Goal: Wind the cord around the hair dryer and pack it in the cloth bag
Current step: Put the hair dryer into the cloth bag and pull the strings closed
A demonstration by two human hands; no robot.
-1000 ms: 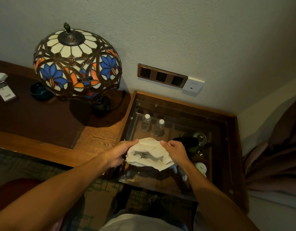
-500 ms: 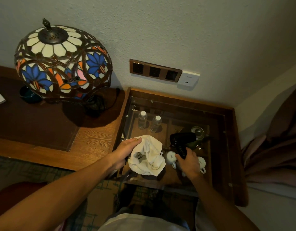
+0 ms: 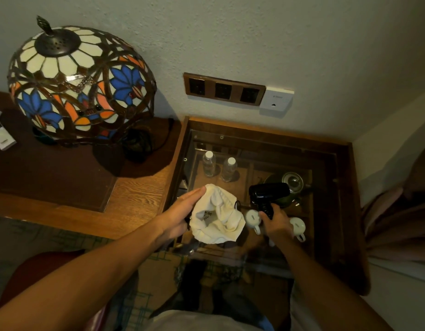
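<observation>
Hair dryer (image 3: 268, 192), black, is held upright above the glass-topped table (image 3: 343, 211), the right hand (image 3: 276, 222) closed around its handle. Just beside it, the white cloth bag (image 3: 217, 220) is gripped at its edge by the left hand (image 3: 180, 217). Cord not discernible.

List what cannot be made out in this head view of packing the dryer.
- Cord: none shows on the dryer; the right hand covers the handle's end.
- Bag: its print is folded in and too small to read.
- Left hand: fingertips hidden behind the bag.
- Mugs: partly behind the right hand.
</observation>
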